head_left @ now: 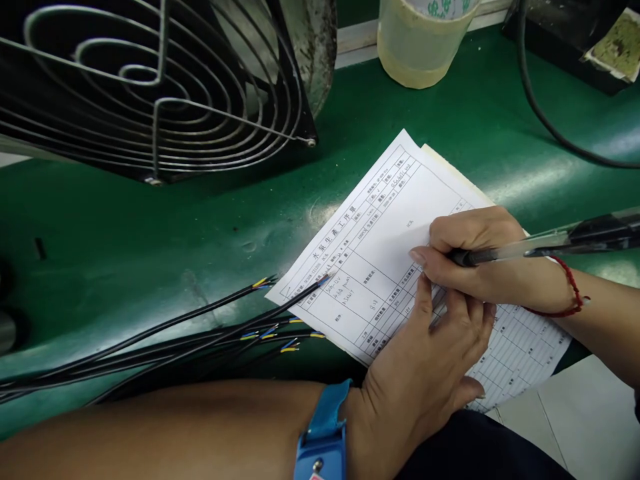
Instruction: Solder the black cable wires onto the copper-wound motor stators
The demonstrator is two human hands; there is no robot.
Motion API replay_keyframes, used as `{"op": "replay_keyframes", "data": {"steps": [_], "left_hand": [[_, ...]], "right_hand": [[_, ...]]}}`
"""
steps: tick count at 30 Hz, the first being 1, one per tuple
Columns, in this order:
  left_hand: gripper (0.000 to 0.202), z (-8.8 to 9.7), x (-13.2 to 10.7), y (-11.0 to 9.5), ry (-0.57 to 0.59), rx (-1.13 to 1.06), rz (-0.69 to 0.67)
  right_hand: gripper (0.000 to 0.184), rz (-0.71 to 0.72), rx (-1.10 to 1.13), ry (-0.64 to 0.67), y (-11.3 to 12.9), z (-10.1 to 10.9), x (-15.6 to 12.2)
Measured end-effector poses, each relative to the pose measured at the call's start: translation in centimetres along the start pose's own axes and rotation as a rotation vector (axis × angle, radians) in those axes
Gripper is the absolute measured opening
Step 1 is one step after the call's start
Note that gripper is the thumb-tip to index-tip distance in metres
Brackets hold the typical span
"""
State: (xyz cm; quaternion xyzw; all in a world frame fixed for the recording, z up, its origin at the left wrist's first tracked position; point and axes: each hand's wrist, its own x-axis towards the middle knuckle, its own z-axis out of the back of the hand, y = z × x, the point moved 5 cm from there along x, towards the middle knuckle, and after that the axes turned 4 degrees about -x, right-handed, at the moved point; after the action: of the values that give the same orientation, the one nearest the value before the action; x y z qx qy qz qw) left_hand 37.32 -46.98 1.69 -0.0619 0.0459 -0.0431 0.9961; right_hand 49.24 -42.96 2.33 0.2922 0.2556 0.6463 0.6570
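My right hand (480, 250) is closed around a pen (545, 243) with a clear and black barrel, and it rests on a printed form (370, 267). The pen's tip is hidden behind my fingers. My left hand (425, 363) lies flat on the lower part of the same form, fingers stretched out close beneath my right hand. A blue wrist strap (323, 433) circles my left wrist; a red string bracelet (575, 293) is on my right. The form lies tilted on the green worktop (240, 220), with printed table lines and some handwriting.
Several black cables (150, 340) with stripped, coloured wire ends lie to the left, one end over the form's corner. A fan with a wire guard (165, 87) stands at the back left. Behind the form are a tape roll (420, 47) and a dark cord (540, 113).
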Motion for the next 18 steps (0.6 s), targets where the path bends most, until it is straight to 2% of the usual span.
{"op": "replay_keyframes", "data": {"steps": [13, 18], "left_hand": [[0.079, 0.00, -0.13, 0.02, -0.001, -0.002, 0.008], [0.078, -0.01, -0.16, 0.00, 0.002, -0.007, -0.005]], "right_hand": [[0.042, 0.017, 0.006, -0.014, -0.13, 0.02, 0.06], [0.041, -0.022, 0.033, -0.034, -0.21, 0.33, 0.00]]}}
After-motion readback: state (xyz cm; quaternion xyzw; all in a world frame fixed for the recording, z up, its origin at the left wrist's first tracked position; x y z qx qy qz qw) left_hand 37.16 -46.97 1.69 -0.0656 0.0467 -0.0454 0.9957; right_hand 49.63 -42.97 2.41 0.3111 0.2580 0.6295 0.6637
